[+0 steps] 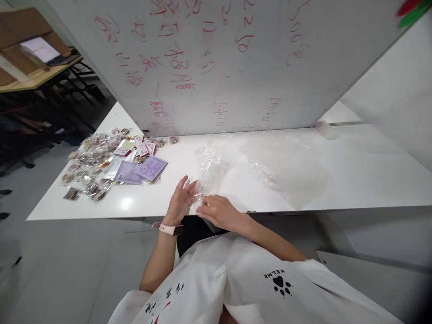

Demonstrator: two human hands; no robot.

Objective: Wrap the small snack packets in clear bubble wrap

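A crinkled clear plastic bag (211,164) lies on the white table, its near end gathered between my hands. My right hand (219,211) is closed, the fingers pinching this near end close to the table's front edge. My left hand (182,200) sits just to the left, palm turned up and fingers apart, its fingertips touching the edge of the plastic. A pale watch band circles my left wrist. Whether anything is inside the pinched plastic is too small to tell.
Several small items in clear wrappers (89,164) are heaped on the table's left part, with purple packets (150,168) and red-and-white cards (143,147) among them. More thin clear plastic (297,175) spreads to the right. A whiteboard (216,99) with red writing stands behind.
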